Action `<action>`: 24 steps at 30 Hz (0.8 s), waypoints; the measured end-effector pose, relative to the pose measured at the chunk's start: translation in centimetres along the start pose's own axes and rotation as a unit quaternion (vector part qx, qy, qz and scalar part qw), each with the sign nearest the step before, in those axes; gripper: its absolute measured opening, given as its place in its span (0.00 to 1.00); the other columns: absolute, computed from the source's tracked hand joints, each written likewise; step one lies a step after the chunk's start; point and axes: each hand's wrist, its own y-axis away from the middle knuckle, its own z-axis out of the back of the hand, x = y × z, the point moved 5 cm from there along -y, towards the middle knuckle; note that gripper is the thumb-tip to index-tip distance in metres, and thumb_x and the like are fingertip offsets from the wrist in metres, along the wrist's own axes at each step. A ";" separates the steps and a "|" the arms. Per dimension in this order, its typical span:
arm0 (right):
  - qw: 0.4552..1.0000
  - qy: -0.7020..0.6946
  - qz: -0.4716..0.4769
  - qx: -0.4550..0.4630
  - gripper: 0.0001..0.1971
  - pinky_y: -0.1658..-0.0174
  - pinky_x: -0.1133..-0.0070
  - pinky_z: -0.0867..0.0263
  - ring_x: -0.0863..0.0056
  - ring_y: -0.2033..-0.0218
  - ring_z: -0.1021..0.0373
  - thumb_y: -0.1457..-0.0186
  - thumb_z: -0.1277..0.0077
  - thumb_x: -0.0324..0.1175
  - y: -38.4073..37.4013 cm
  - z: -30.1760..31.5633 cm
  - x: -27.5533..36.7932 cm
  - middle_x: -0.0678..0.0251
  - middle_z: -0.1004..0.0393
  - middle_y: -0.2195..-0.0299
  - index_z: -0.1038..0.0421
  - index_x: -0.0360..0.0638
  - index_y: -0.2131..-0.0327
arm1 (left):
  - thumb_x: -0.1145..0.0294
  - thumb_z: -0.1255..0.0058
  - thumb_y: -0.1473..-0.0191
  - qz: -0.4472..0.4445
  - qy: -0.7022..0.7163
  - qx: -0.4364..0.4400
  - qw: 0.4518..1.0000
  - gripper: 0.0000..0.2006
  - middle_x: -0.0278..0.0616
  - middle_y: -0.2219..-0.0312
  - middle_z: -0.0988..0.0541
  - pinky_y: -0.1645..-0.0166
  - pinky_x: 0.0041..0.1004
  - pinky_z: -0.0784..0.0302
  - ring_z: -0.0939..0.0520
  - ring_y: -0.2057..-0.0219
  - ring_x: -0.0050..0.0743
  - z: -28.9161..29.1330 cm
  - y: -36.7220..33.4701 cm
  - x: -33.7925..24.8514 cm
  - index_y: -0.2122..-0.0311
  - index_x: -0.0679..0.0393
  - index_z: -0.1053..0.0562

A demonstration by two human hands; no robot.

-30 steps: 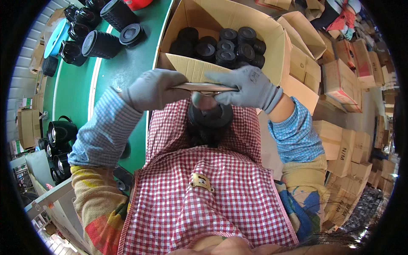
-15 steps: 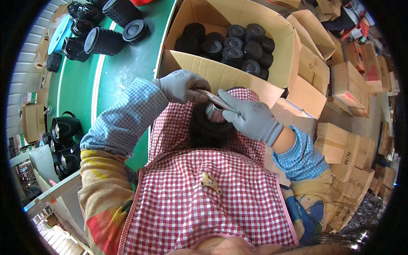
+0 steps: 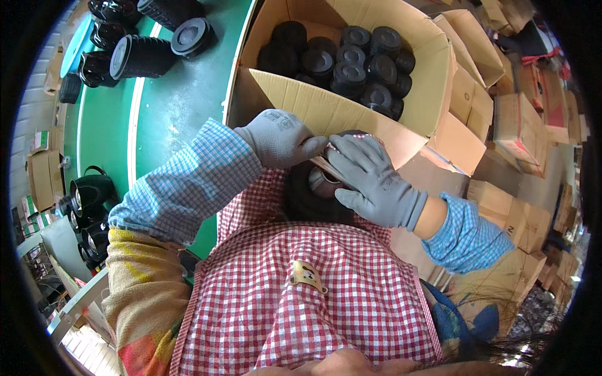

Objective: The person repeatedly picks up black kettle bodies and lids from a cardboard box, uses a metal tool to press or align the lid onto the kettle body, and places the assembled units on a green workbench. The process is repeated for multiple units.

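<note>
Both hands wear grey gloves and meet above my lap. My left hand [image 3: 279, 139] is closed, its thumb and fingers at the upper end of a thin, flat, pinkish-brown strip [image 3: 327, 168]. Across the strip's other side lies my right hand [image 3: 379, 182], its fingers over the top and the thumb below, gripping it. Beneath them, a round black part [image 3: 300, 199] with a shiny, metal-looking centre [image 3: 322, 183] rests between my knees. The hands and the strip partly cover it.
An open cardboard box [image 3: 351, 116] with several black ribbed round parts [image 3: 348, 75] stands ahead. On the green table [image 3: 182, 94] at left are more black parts [image 3: 141, 57]. Black housings [image 3: 91, 194] sit at lower left. Stacked cartons [image 3: 517, 135] fill the right side.
My right hand has spread further over the strip, its fingers now flatter and reaching up to the left hand. My left hand has shifted slightly right and down.
</note>
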 end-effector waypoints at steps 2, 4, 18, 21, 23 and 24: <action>0.998 -0.057 -0.006 0.009 0.35 0.32 0.53 0.55 0.47 0.35 0.46 0.40 0.52 0.51 0.2 -0.7 -0.4 0.46 0.43 0.36 0.42 0.41 0.35 | 0.51 0.61 0.34 0.023 0.026 0.035 0.999 0.24 0.56 0.69 0.18 0.56 0.46 0.21 0.16 0.67 0.53 -0.1 -0.1 0.4 0.61 0.61 0.19; 0.994 -0.097 -0.013 0.037 0.39 0.30 0.53 0.59 0.47 0.32 0.51 0.40 0.53 0.55 0.0 -0.9 -0.4 0.46 0.47 0.33 0.46 0.43 0.32 | 0.51 0.60 0.34 0.015 0.053 0.052 0.997 0.24 0.56 0.68 0.18 0.56 0.47 0.22 0.16 0.66 0.54 -1.2 -0.6 1.6 0.62 0.62 0.19; 0.842 -0.538 0.001 -0.038 0.51 0.28 0.67 0.66 0.60 0.27 0.60 0.39 0.73 0.73 -3.1 -1.8 1.4 0.46 0.60 0.28 0.68 0.41 0.28 | 0.54 0.56 0.35 -0.077 0.214 -0.280 0.933 0.22 0.52 0.50 0.21 0.42 0.45 0.28 0.21 0.48 0.54 -3.0 -5.0 6.6 0.45 0.57 0.25; 0.709 -0.705 0.013 -0.029 0.53 0.28 0.67 0.62 0.62 0.26 0.62 0.41 0.67 0.74 -2.6 -3.6 -0.1 0.56 0.62 0.26 0.69 0.44 0.27 | 0.69 0.46 0.45 -0.166 0.121 -0.608 0.767 0.16 0.53 0.55 0.22 0.49 0.42 0.24 0.20 0.54 0.51 -1.6 3.0 2.2 0.53 0.65 0.24; 0.657 -0.753 0.023 -0.003 0.51 0.30 0.65 0.57 0.60 0.27 0.60 0.41 0.68 0.73 -2.4 -4.0 -1.1 0.55 0.60 0.27 0.66 0.48 0.27 | 0.56 0.44 0.45 -0.278 0.009 -0.430 0.859 0.20 0.45 0.56 0.23 0.49 0.44 0.27 0.22 0.54 0.45 -1.9 4.7 -5.7 0.52 0.58 0.24; 0.640 -0.768 0.021 0.014 0.49 0.31 0.64 0.55 0.59 0.27 0.58 0.40 0.68 0.73 -2.4 -3.9 -1.3 0.55 0.59 0.27 0.64 0.49 0.27 | 0.50 0.43 0.45 -0.332 -0.030 -0.326 0.884 0.22 0.41 0.56 0.23 0.50 0.44 0.28 0.23 0.54 0.42 -2.5 5.8 -9.5 0.52 0.54 0.24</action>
